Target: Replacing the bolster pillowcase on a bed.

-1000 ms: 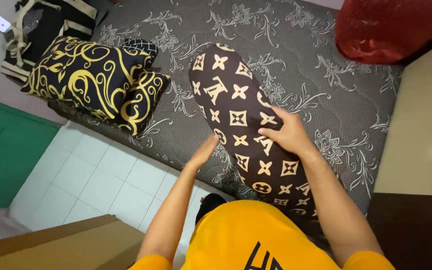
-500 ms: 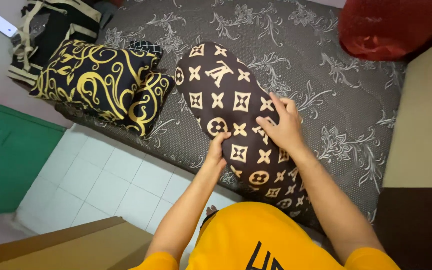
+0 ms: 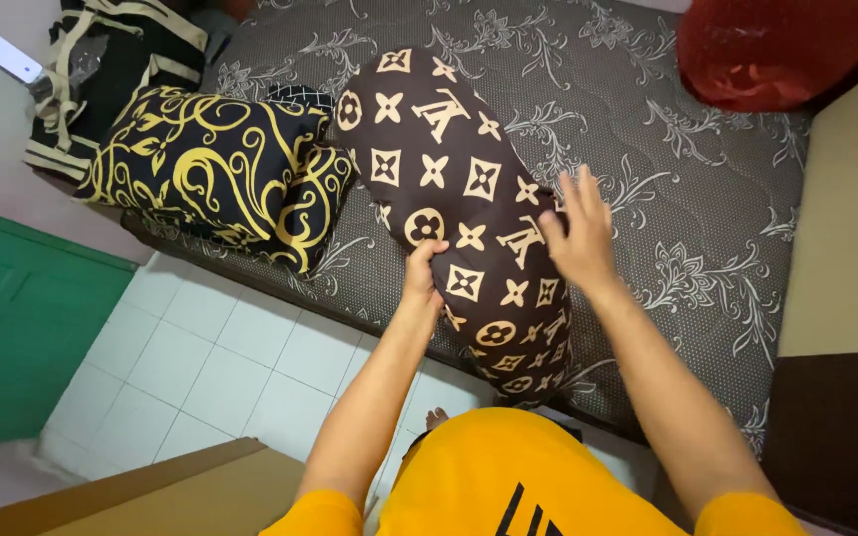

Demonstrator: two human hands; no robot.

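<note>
While gripped: brown patterned bolster pillow [image 3: 454,199] is pinched by left hand [image 3: 422,273] on mattress [image 3: 647,129].
Right hand [image 3: 578,233]: laid open on it.
Step judged: positioning; steady two-handed hold needed.

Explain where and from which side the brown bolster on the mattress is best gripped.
Probably at its near half, from both long sides. The bolster is a long, soft cylinder lying on the mattress, one end towards the person. The left hand pinches its left flank; the right hand lies open on the right flank.
</note>
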